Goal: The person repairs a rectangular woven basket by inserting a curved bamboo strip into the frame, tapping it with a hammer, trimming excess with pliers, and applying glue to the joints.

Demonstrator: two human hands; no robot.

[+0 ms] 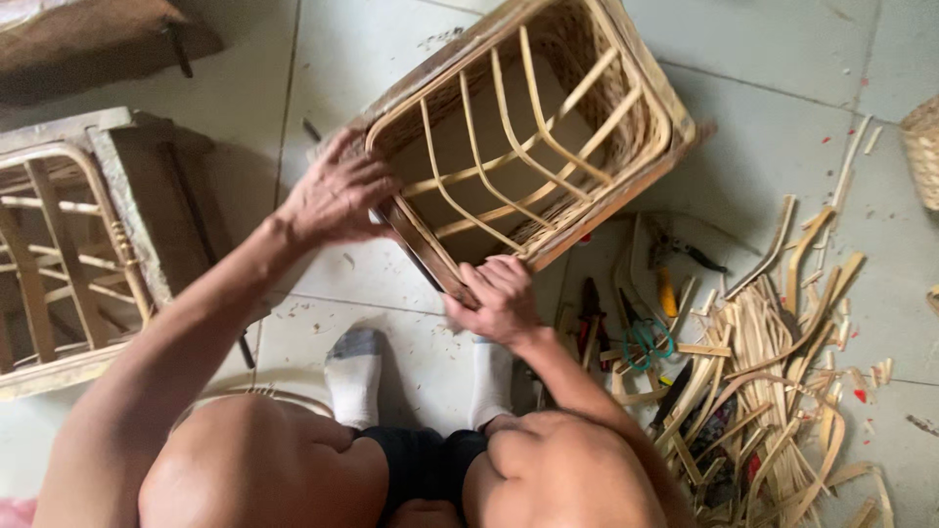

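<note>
The rattan basket frame (528, 137) lies tipped on the tiled floor (763, 127) at about twelve o'clock from the seated person, its open mouth facing up toward them. The skeleton looks well advanced to me: rim and curved ribs are all in place, and woven strands already fill the far wall, around one to two o'clock inside the frame. The near side and bottom remain bare ribs, so I'd judge a good part of the weaving is left.

The left hand (337, 196), at ten o'clock, is spread over the rim's corner, fingers curled down on it to steady the frame; a thin dark tool seems tucked under its fingers, though I cannot tell what it is. The right hand (501, 301), nearer in at about twelve o'clock, is closed tight, pinching the lower edge of the rim between thumb and bent fingers. Both forearms reach forward over the knees.

Off at three o'clock lie a heap of cut cane strips (773, 381), pliers (685, 252) and green-handled scissors (641, 342). Another frame (59, 264) rests at nine o'clock.
</note>
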